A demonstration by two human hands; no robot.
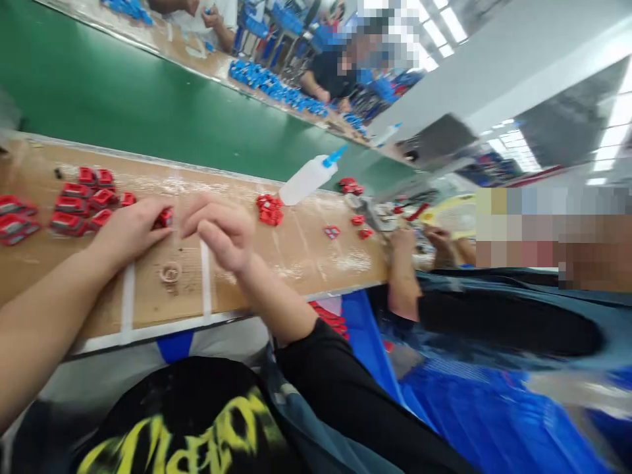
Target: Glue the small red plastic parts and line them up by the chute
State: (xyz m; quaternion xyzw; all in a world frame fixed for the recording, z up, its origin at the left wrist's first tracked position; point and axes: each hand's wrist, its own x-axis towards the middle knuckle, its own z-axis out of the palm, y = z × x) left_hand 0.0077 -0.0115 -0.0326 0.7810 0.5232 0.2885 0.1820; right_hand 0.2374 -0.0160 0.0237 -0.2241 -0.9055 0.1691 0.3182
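1. The red part [166, 218] sits between my left hand's [134, 227] thumb and fingers, likely pinched to steady it.
2. My right hand [224, 230] curls just beside, apart from the left; whether it grips anything, I cannot tell.
3. Red rows [74, 205] at my left hand's nine o'clock and the bottle [305, 181] at my right's two probably lie there for easy reach.
4. Brown worktop [301, 263], tape-striped; green strip [162, 135] at twelve, ceiling lights [451, 25] towards two.

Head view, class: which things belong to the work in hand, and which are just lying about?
Likely in the work:
red piece in the left hand;
similar red-and-grey pieces nearby.

Seemingly lying about:
pale round item, untouched;
white bottle, untouched, though possibly used;
blue pieces beyond the green strip.
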